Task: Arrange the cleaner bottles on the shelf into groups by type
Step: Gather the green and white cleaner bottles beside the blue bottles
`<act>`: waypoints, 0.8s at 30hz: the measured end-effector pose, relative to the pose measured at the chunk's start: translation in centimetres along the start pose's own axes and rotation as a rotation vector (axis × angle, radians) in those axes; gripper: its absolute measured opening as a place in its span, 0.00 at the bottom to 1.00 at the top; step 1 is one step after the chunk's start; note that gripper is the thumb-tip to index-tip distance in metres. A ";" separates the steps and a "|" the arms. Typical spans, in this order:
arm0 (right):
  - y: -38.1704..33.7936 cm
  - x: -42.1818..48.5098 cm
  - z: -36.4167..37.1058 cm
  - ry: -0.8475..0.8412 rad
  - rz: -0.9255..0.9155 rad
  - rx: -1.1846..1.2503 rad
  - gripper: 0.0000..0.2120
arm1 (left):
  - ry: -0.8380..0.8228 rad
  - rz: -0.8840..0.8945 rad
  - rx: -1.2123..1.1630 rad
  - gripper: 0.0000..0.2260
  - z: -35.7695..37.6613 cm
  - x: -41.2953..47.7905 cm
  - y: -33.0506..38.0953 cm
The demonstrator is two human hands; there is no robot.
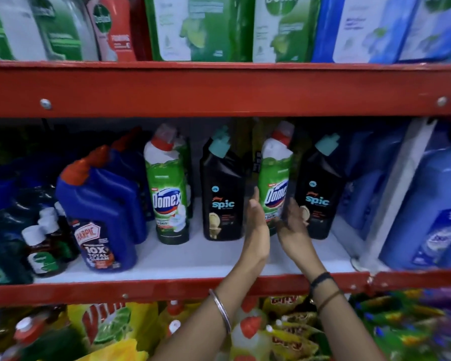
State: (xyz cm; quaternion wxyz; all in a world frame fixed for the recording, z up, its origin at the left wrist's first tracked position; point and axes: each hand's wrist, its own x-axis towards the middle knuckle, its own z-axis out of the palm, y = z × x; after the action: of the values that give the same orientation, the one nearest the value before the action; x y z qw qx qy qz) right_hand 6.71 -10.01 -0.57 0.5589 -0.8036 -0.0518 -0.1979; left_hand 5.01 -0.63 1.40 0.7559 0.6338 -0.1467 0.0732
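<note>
On the white middle shelf (193,256), from left to right, stand blue Harpic bottles (102,204), a green Domex bottle (167,183), a black Spic bottle (223,194), a second green Domex bottle (275,175) and a second black Spic bottle (319,194). My left hand (255,225) lies flat against the left side of the second Domex bottle. My right hand (293,227) presses its right side, fingers between it and the right Spic bottle. The bottle is clasped between both palms, and its base is hidden behind my hands.
Small brown Dettol bottles (43,254) crowd the shelf's left front. Large blue bottles (427,204) fill the right end. A red beam (219,89) hangs low above the bottle caps, with Dettol refill pouches (193,27) on top. Packets and bottles (284,334) lie on the shelf below.
</note>
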 end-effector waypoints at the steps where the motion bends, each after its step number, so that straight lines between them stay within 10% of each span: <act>1: 0.1 0.2 0.0 -0.007 0.010 0.007 0.28 | 0.004 0.003 -0.016 0.52 0.1 0.1 -0.2; 9: 0.5 0.7 0.0 0.179 -0.096 -0.060 0.25 | 0.014 -0.010 -0.068 0.36 0.0 -0.4 0.4; 17: -1.6 -2.7 -0.6 0.283 -0.087 0.080 0.19 | -0.023 -0.023 -0.019 0.41 -1.6 -2.3 2.1; 21: -3.9 -5.1 0.6 0.330 -0.146 0.114 0.18 | 0.009 0.045 0.118 0.19 -3.7 -4.0 3.6; 24: -5.3 -6.2 2.1 0.302 -0.157 0.114 0.17 | 0.067 0.133 0.251 0.28 -6.0 -5.2 3.9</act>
State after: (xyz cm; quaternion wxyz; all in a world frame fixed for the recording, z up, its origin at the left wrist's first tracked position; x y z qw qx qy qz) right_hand -0.02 -5.27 1.15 0.5878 -0.7253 -0.0409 -0.3562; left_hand -0.29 6.39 2.50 0.6688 0.7094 -0.1527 0.1618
